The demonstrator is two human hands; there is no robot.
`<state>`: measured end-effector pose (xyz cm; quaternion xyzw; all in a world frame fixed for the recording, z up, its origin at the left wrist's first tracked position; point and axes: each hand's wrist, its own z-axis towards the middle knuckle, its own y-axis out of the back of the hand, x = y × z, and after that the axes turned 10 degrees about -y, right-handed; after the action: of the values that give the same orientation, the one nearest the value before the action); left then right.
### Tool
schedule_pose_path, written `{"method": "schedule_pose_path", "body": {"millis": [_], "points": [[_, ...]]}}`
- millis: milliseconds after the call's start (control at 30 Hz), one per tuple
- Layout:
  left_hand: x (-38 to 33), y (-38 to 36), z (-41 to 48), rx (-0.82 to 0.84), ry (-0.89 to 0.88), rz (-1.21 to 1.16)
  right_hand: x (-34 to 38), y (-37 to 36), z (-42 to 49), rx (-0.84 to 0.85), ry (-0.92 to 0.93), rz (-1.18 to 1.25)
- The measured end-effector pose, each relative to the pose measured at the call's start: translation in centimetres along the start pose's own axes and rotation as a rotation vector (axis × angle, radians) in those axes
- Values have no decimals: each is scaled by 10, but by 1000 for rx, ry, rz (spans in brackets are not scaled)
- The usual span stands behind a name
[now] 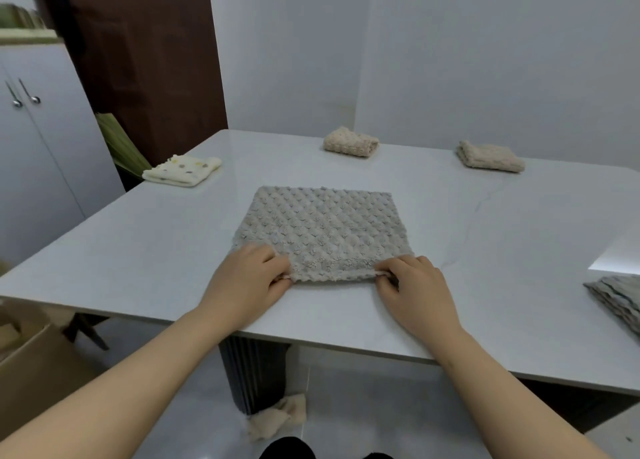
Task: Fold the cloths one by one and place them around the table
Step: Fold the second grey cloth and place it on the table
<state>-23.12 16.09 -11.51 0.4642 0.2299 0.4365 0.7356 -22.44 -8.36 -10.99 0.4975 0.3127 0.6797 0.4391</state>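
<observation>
On the floor by the bench leg a crumpled beige cloth [277,417] is seen, not folded. Above it, near the front edge of the bench [138,250], the grey bobbled cloth [322,226] is spread flat. Its near left corner is pinched by the left hand [249,278] and its near right corner by the right hand [412,285]; the hands are set apart, one at each end of the near hem, fingers curled onto the fabric. The first fold of this cloth appears to be in hand. For the next move, both corners would need to be lifted evenly and carried to the far hem, so that the edges meet without skew. At the right edge a stack of grey cloths [620,299] is waiting, partly cut off. Farther back, three folded pieces are already placed, well apart: a cream spotted cloth [181,170] at the left corner, and a folded beige cloth [350,142] and a second beige cloth [490,157] along the far side.
</observation>
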Motion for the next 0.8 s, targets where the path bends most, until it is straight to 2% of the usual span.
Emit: {"method": "schedule_pose_path", "body": {"millis": [167,367,567,733,800], "points": [[-2,3,6,4,255,-188,-1,0,5,37,-15,-47],[-1,6,2,24,443,-197,-3,0,7,-27,0,-5],[11,25,-15,151,398,-164,-7,8,0,-12,34,-26],[19,44,-33,166,412,-353,-17,26,-2,210,36,204],[24,49,-34,163,426,-466,-23,34,-1,307,62,201]]}}
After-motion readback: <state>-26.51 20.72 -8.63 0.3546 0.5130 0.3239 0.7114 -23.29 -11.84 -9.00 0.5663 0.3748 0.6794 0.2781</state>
